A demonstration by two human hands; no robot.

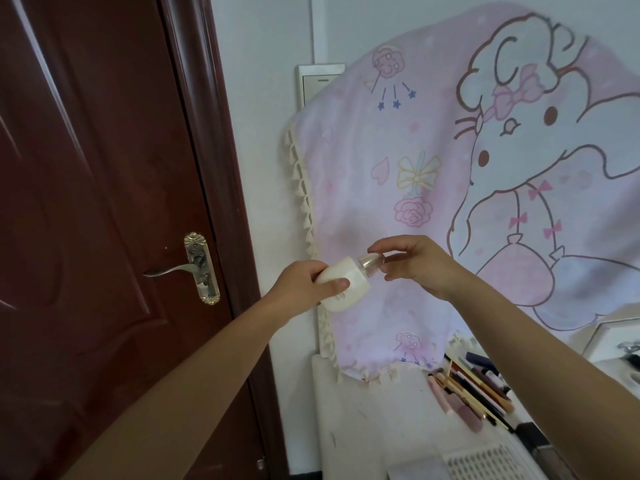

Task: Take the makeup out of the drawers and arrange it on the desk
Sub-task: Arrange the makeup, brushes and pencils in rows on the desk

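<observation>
Obs., left to right. Left hand [304,282] grips the body of a cream bottle [343,285], fingers and thumb curled round it; bottle held in the air, lying roughly sideways, metallic neck pointing toward the right hand. Behind and left of this hand: a dark red door [104,202] with a lever handle [173,270].

Right hand [412,263] sits just right of the left one, its fingertips [375,252] closed in a pinch on the bottle's silvery cap [371,264]. Both hands are therefore clamped on the one item. Whether the cap is being checked, tightened or loosened cannot be told.

Behind the hands: a pink cartoon-print cloth [433,168] with a tasselled edge hangs down to the table [374,427], a white surface below the hands.

Below and right of the right hand: a row of pencils and lipstick-like tubes [474,393] lies side by side on the table, partly hidden by the right forearm. Nearer the camera, a white slotted tray or basket [491,462]; contents not visible.

Judgement: task partly done. Several slim items appear arranged already; the bottle is out but not yet set down. No drawer is in view, so what remains inside cannot be judged. Bare table lies below the hands, left of the row.
</observation>
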